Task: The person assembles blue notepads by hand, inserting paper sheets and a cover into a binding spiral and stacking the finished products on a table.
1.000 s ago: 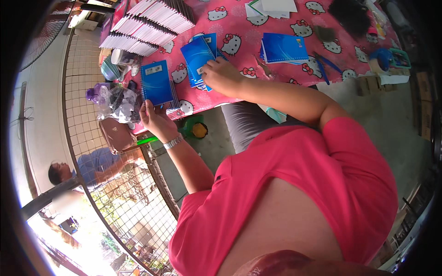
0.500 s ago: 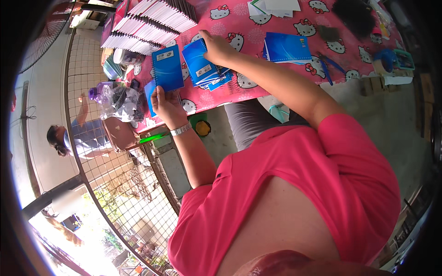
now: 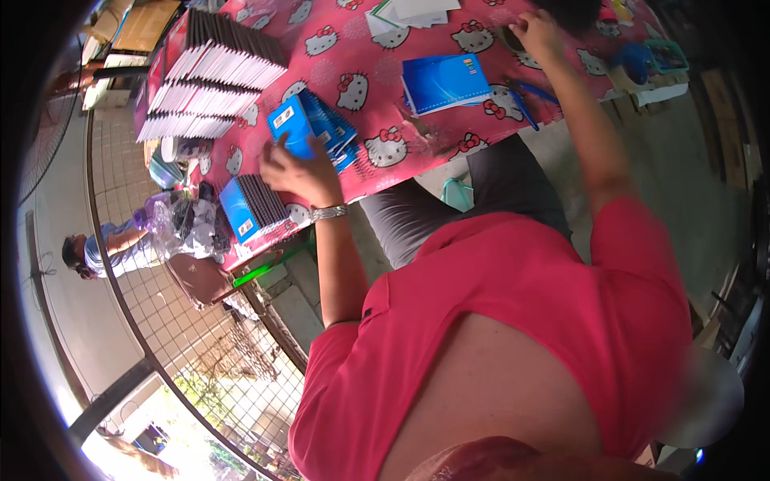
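Right hand (image 3: 542,38) gone from blue notebook pile (image 3: 325,124) to dark pad (image 3: 508,38), far right — can't tell grip | left hand (image 3: 306,172) alone at pile — hold unclear

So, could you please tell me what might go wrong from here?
1. The fanned blue notebooks by the left hand overlap unevenly, so they might slide if nudged.
2. The blue-handled pliers lie close to the near edge of the table; the right forearm could knock them off.
3. The coil-bound pile also sits near that edge and might be pushed over.
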The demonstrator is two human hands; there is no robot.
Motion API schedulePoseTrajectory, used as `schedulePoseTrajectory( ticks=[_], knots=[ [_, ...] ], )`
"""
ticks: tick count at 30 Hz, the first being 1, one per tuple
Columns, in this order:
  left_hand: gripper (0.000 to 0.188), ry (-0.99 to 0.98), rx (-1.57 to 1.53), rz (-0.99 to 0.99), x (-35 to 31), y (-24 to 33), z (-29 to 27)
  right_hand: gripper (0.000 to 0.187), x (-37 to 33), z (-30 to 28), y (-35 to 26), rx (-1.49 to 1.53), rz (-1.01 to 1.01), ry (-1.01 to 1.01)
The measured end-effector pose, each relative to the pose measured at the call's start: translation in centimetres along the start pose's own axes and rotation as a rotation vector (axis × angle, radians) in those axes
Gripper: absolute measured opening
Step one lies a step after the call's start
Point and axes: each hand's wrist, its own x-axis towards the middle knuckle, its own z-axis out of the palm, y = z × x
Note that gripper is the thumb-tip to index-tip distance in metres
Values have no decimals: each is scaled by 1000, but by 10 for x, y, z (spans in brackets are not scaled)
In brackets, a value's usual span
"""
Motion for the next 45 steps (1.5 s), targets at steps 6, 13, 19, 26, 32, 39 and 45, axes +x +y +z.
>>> schedulePoseTrajectory(
  ticks=[6, 13, 19, 26, 32, 39, 45],
  knots=[
    [36, -592, -452, 733, -23, 121, 25, 30, 10, 2, 46, 23, 176, -124],
    [24, -684, -488, 786, 3, 125, 34, 19, 32, -3, 81, 15, -149, -301],
    [23, -516, -367, 690, 17, 143, 64, 29, 19, -26, 49, 1009, 120, 167],
    [30, -411, -337, 681, 0, 163, 65, 50, -119, -86, -121, 1352, 441, -363],
    [26, -489, -521, 739, 9, 159, 69, 40, -91, -90, -102, 1279, 174, -508],
    [23, -570, -591, 780, 12, 157, 62, 25, -54, -84, -84, 995, -408, -193],
    [21, -594, -597, 777, 12, 152, 65, 21, -42, -94, -79, 992, -466, -384]
  ],
)
